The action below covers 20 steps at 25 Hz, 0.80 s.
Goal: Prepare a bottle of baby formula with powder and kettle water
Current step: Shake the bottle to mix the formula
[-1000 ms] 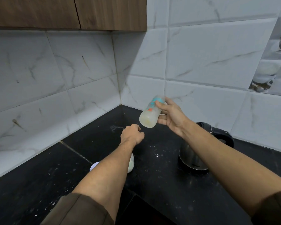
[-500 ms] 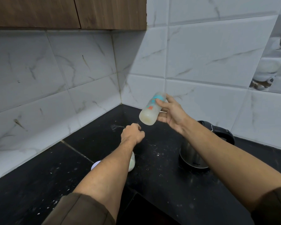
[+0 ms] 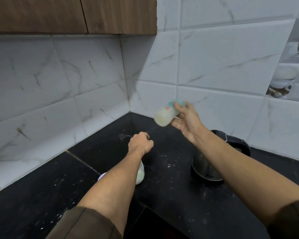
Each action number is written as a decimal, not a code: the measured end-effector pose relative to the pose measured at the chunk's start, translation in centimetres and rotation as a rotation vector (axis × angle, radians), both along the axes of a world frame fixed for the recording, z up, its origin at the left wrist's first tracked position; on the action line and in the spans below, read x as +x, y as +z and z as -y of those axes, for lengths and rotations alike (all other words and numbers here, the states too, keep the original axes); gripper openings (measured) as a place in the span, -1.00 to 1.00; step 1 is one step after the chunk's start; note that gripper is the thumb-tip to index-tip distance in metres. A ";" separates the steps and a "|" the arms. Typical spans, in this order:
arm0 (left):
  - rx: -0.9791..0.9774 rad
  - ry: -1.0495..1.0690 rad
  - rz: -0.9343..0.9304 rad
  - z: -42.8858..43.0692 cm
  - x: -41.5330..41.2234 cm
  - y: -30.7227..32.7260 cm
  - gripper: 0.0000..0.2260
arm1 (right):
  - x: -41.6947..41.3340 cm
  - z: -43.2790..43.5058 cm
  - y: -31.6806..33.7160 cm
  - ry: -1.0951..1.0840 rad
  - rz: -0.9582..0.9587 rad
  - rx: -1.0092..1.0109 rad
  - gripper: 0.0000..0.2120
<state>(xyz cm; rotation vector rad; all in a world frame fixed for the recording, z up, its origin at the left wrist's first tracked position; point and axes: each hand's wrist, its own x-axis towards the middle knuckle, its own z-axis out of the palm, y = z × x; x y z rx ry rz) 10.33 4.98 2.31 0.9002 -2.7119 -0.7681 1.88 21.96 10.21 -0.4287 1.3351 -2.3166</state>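
Held aloft in the right hand: a tilted, milky-filled plastic baby bottle, base toward the corner, above the speckled black stone counter. Lower and left of it, apart: the closed left hand. Beneath the left forearm, on the counter: a small pale round container (mostly hidden). Further right, under the right forearm and near the tiled wall: a steel kettle with black handle.

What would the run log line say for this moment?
right hand: holds tilted milky bottle | left hand: fisted, nothing seen in it | kettle: on counter
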 end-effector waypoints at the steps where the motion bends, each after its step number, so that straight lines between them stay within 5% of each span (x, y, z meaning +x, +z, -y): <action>1: 0.000 0.006 -0.004 0.1 0.1 0.0 -0.65 | -0.5 0.0 0.1 -0.081 0.092 -0.086 -0.53; 3: 0.000 0.014 -0.004 0.2 0.3 0.0 -0.64 | -0.8 0.1 0.1 -0.100 0.158 -0.149 -0.56; 8: -0.013 -0.002 0.016 -0.4 0.0 0.3 -0.69 | 0.8 0.0 0.0 0.200 -0.147 0.172 -0.53; 12: -0.007 -0.003 0.003 0.0 0.2 0.3 -0.65 | -0.2 0.1 0.2 -0.126 0.108 -0.092 -0.56; 14: -0.009 0.007 0.002 0.2 0.3 0.2 -0.65 | -0.2 0.2 0.1 -0.124 0.179 -0.128 -0.56; 18: -0.022 0.017 0.012 -0.2 0.0 0.2 -0.74 | 1.3 0.0 -0.1 0.246 -0.152 0.197 -0.62; 20: -0.023 0.014 0.014 -0.3 0.1 0.3 -0.72 | 1.2 0.0 -0.1 0.216 -0.165 0.162 -0.54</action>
